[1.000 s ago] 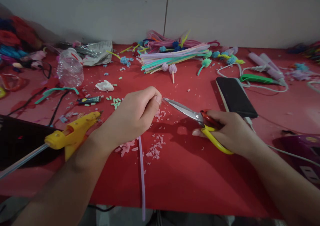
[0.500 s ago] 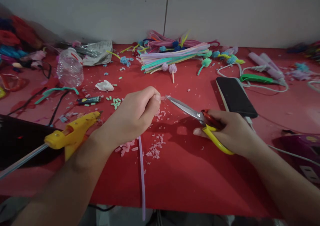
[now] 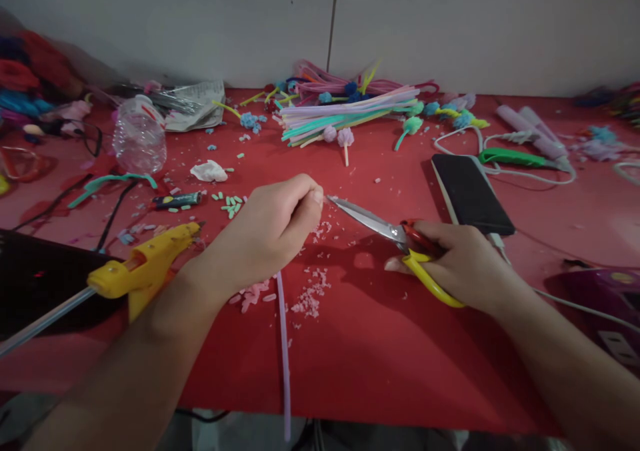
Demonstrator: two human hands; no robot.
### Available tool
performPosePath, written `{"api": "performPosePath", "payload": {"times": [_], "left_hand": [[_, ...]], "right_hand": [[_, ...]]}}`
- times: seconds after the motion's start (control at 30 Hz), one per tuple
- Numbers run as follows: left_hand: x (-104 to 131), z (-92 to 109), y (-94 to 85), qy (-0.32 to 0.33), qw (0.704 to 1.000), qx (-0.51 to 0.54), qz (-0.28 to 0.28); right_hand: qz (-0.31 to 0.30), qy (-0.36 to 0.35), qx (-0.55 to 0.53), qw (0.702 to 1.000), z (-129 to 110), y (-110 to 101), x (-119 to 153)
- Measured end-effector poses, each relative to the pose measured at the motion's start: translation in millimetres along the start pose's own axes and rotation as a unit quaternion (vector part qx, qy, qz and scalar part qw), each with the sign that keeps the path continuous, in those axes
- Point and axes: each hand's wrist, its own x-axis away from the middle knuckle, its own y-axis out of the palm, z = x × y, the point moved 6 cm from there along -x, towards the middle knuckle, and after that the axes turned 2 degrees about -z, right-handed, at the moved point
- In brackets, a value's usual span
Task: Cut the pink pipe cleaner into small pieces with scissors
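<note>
My left hand (image 3: 273, 228) is closed in a pinch above the red tabletop, and a small pink piece barely shows at its fingertips. From beneath this hand runs a lilac pipe cleaner (image 3: 284, 351), reaching past the table's front edge; whether the hand grips it is hidden. My right hand (image 3: 463, 261) is wrapped round the red and yellow handles of a pair of scissors (image 3: 373, 221). The blades point left, nearly closed, their tips just beside the left fingertips. Pink trimmings (image 3: 313, 294) and short pink pieces (image 3: 253, 294) lie below.
A yellow glue gun (image 3: 150, 258) lies beside my left forearm, near a clear plastic bottle (image 3: 140, 134). Bundled pipe cleaners (image 3: 345, 114) lie at the back. A black phone-like device (image 3: 473, 191) with a white cable sits near my right hand. Green cut pieces (image 3: 231, 204) are scattered left.
The scissors and right hand have shifted slightly left, bringing the tips closer to the left fingertips. Less of the pink piece shows there now. The left hand has barely moved.
</note>
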Motion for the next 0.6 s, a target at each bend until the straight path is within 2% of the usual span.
{"api": "performPosePath", "payload": {"times": [0.3, 0.6], "left_hand": [[1.0, -1.7, -1.0, -0.004, 1.000, 0.002, 0.009], [1.2, -1.6, -0.4, -0.004, 1.000, 0.001, 0.011]], "right_hand": [[0.008, -0.020, -0.011, 1.000, -5.8, -3.7, 1.1], [-0.002, -0.014, -0.012, 1.000, 2.4, 0.4, 0.3]]}}
